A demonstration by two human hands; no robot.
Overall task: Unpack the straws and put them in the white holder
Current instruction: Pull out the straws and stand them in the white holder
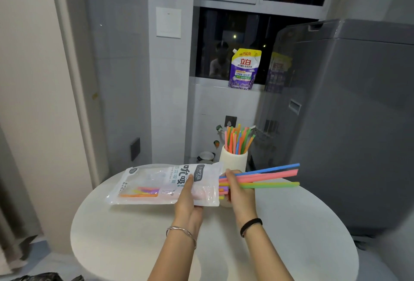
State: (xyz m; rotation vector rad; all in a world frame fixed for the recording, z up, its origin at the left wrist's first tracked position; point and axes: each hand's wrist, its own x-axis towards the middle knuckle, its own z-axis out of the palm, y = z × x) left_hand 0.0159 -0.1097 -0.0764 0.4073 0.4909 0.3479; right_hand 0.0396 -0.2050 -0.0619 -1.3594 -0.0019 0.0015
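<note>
A clear plastic straw bag (152, 184) with printed lettering is held flat above the round white table (291, 236); my left hand (187, 197) grips its right end. Several coloured straws remain inside near its left end. My right hand (239, 191) pinches a bunch of blue, pink and green straws (268, 176) that stick out of the bag's mouth toward the right. Behind my hands stands the white holder (234, 159), upright, with several orange, green and pink straws in it.
A grey washing machine (347, 124) fills the right side, close to the table. A purple detergent pouch (244, 70) sits on the window ledge. Small items and a white bowl (206, 156) lie behind the table by the tiled wall.
</note>
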